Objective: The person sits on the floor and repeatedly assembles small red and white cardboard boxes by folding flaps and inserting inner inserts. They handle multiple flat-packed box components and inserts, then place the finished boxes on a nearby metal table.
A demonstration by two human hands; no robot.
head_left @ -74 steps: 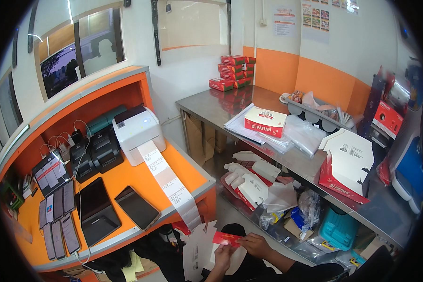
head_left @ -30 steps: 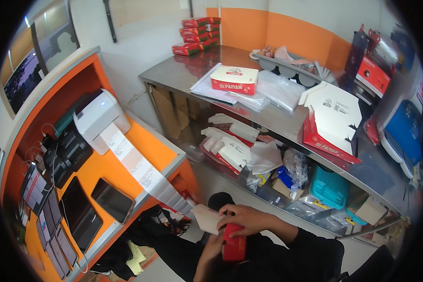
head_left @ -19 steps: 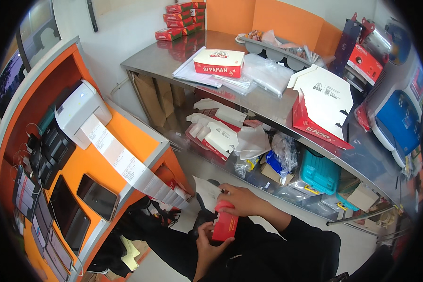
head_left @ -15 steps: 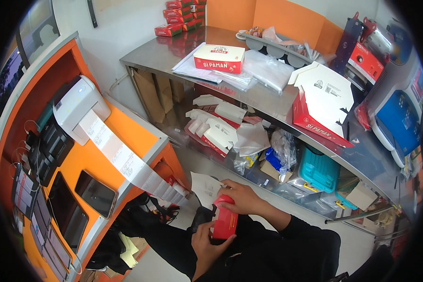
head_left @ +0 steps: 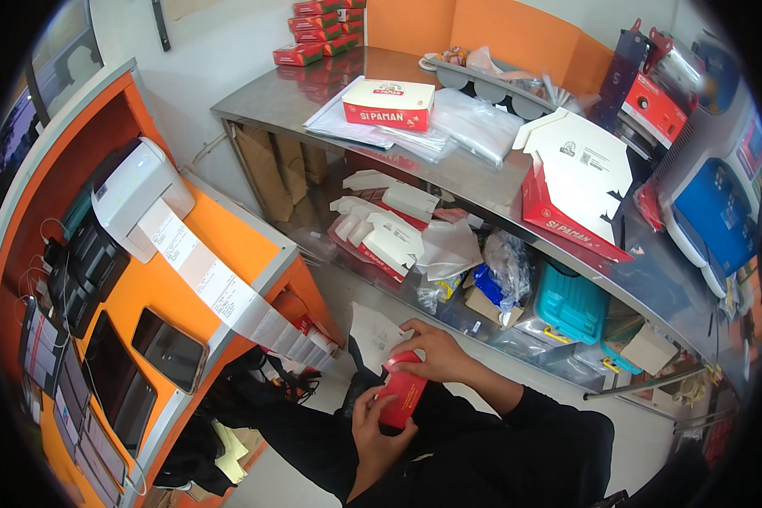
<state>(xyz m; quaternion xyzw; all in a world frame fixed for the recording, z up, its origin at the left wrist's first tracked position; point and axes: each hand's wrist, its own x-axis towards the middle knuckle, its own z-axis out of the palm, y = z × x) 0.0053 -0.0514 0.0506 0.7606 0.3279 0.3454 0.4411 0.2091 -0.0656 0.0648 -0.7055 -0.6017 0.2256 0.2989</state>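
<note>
My left grip (head_left: 379,436) is clamped on the lower end of the red carton (head_left: 402,398), thumb on one side and fingers on the other, while my right grip (head_left: 438,356) closes on its upper end, fingers bent over the edge. The carton sits tilted above my dark-clothed lap, with its white flap (head_left: 372,328) standing out beyond my right fingers. About two seconds ago I had a spread white sheet with a flat red panel between my fingers; now the red sides stand up as a box shape, leaning a little more than half a second ago. The red side carries yellowish print too small to make out; the flap bears faint dark marks. To my left, a printed strip (head_left: 199,262) with rows of tiny dark text hangs from a white printer (head_left: 140,195) over the orange worktop (head_left: 254,237). Ahead, on the steel worktop (head_left: 271,103), a red-and-white box (head_left: 389,106) shows bold white capitals on its front and an emblem on its lid; a larger carton (head_left: 580,165) has an emblem and a square code.
</note>
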